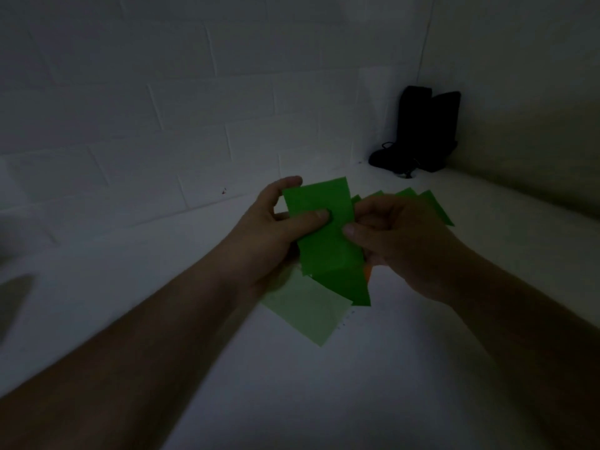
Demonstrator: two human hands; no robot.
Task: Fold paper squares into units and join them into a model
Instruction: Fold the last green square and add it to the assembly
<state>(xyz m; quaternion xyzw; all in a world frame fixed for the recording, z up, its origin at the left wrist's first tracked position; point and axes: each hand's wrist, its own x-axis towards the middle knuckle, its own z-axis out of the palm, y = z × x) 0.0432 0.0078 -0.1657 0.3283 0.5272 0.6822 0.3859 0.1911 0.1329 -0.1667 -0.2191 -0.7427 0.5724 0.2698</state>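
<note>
Left hand (276, 222): thumb pinching the green paper (324, 228).
Right hand (399, 241): fingers curled, gripping the same sheet's other edge.

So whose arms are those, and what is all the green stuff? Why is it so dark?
There is no machine here. The picture comes from a camera worn on a person's head, looking down, so the two arms are that person's own. The room is dim, so everything looks dark. The left hand and the right hand both hold a dark green paper, thumbs pressed on its front. More green papers fan out behind the right hand. A pale green sheet shows below the hands, over the white surface. Something black stands in the far corner; I cannot tell what it is.
</note>
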